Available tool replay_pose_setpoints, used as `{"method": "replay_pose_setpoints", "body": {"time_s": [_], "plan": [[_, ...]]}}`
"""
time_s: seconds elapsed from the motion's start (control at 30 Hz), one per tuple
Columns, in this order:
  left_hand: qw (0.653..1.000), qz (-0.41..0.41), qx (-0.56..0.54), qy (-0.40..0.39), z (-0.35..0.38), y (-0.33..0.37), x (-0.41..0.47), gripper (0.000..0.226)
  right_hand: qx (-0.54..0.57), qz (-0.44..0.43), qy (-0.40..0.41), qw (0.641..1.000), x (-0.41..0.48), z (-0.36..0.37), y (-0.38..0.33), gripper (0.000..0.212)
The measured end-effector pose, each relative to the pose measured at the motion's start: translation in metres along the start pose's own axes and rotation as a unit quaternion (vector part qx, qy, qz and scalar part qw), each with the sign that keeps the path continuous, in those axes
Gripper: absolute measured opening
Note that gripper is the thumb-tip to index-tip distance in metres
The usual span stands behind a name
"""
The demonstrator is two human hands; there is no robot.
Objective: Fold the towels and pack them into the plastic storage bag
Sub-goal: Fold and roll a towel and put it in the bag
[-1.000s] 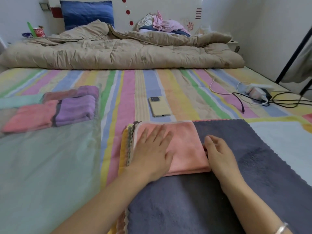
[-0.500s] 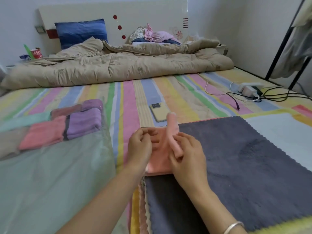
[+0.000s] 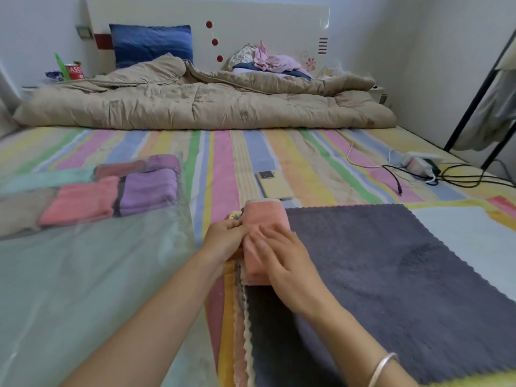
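The left hand point(image 3: 223, 239) has its fingers curled, pinching the left edge of the folded pink towel point(image 3: 265, 219). The right hand point(image 3: 282, 263) lies on top of it with fingers fairly straight, pressing it flat. The towel is a narrow strip, long axis running near to far, on the left edge of a spread grey towel point(image 3: 391, 261). The plastic storage bag point(image 3: 83, 275) lies just to the left, so the left hand is the nearer. Folded towels point(image 3: 111, 196) already sit at its far end.
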State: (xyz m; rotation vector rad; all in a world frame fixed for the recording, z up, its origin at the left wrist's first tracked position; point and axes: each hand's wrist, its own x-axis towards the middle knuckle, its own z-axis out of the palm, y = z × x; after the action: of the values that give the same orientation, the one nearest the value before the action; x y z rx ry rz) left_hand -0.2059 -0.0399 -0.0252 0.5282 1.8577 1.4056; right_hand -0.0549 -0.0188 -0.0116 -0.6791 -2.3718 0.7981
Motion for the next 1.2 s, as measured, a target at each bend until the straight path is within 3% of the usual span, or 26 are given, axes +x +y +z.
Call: {"method": "replay_pose_setpoints", "body": {"time_s": [0.07,0.1,0.17,0.23,0.4,0.47,0.57,0.67,0.77,0.83,0.93,1.03,1.2], "plan": [[1.0,-0.002,-0.01,0.005,-0.002,-0.002,0.005,0.012,0.048,0.07,0.123,0.989,0.007,-0.006,0.013,0.032],[1.0,-0.005,-0.014,0.005,-0.002,-0.003,0.006,0.011,0.069,0.145,0.124,0.979,0.012,-0.009,0.019,0.036],[1.0,-0.012,-0.023,-0.001,-0.002,-0.005,0.008,0.011,0.179,0.307,0.034,0.934,0.02,-0.009,0.033,0.051],[0.999,-0.022,-0.041,-0.01,-0.002,-0.006,0.007,0.01,0.276,0.384,-0.03,0.881,0.028,-0.005,0.043,0.065],[0.997,-0.032,-0.06,-0.027,-0.005,-0.01,0.004,0.012,0.351,0.404,-0.066,0.842,0.044,-0.001,0.04,0.05],[0.996,-0.019,-0.084,-0.001,-0.008,-0.01,-0.002,0.011,0.372,0.411,-0.066,0.83,0.045,0.0,0.032,0.046],[0.996,0.007,-0.074,0.046,-0.028,-0.006,-0.018,0.029,0.409,0.398,-0.068,0.818,0.04,0.004,0.013,0.04],[0.995,-0.073,-0.063,-0.025,-0.063,-0.003,-0.047,0.054,0.442,0.362,-0.125,0.811,0.03,0.013,-0.018,0.039],[0.98,-0.123,-0.137,-0.073,-0.102,-0.005,-0.074,0.068,0.466,0.336,-0.184,0.798,0.025,0.035,-0.051,0.034],[0.989,-0.102,-0.102,-0.022,-0.129,-0.01,-0.087,0.062,0.453,0.313,-0.21,0.808,0.024,0.058,-0.067,0.038],[0.997,-0.061,-0.025,0.046,-0.164,-0.027,-0.106,0.039,0.371,0.286,-0.234,0.852,0.018,0.103,-0.087,0.044],[0.995,-0.061,0.017,0.075,-0.193,-0.053,-0.116,0.029,0.25,0.242,-0.266,0.899,0.011,0.144,-0.107,0.046],[0.992,-0.088,-0.006,0.091,-0.228,-0.073,-0.117,0.02,0.075,0.147,-0.254,0.953,0.008,0.18,-0.134,0.073]]}}
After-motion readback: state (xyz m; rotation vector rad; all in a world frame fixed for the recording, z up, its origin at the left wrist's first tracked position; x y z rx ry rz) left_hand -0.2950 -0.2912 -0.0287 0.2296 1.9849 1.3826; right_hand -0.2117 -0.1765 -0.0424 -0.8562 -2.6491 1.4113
